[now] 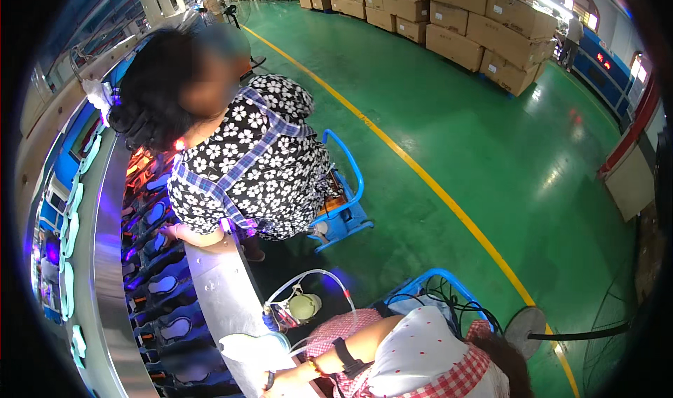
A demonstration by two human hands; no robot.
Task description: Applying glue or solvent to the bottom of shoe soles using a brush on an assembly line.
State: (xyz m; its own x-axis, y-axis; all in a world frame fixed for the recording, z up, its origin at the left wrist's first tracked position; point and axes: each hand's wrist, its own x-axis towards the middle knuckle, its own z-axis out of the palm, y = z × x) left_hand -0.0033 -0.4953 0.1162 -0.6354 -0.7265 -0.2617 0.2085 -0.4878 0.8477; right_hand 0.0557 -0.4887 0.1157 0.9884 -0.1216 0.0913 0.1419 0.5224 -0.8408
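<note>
My right arm reaches leftward across the lower middle, with a black wristband and a bracelet. My right hand (282, 382) is at the metal bench (223, 286), a dark ring on one finger. Its fingers are mostly cut off by the lower edge, so I cannot tell whether it holds anything. Just beyond it lies a glaring white, rounded piece (254, 350), too bright to name. A pale green cup-like container (303, 306) stands beside a clear curved hose (319, 272). Along the bench runs a conveyor carrying dark shoe-shaped pieces with pale blue-grey soles (175, 328). My left hand is outside the picture.
A co-worker (245, 160) in a flowered top sits ahead, one hand at the conveyor. Mint-green strips (68, 286) line the rail at left. Blue-framed seats (343, 205) stand at right. Stacked cartons (456, 26) rise beyond the yellow floor line (420, 170).
</note>
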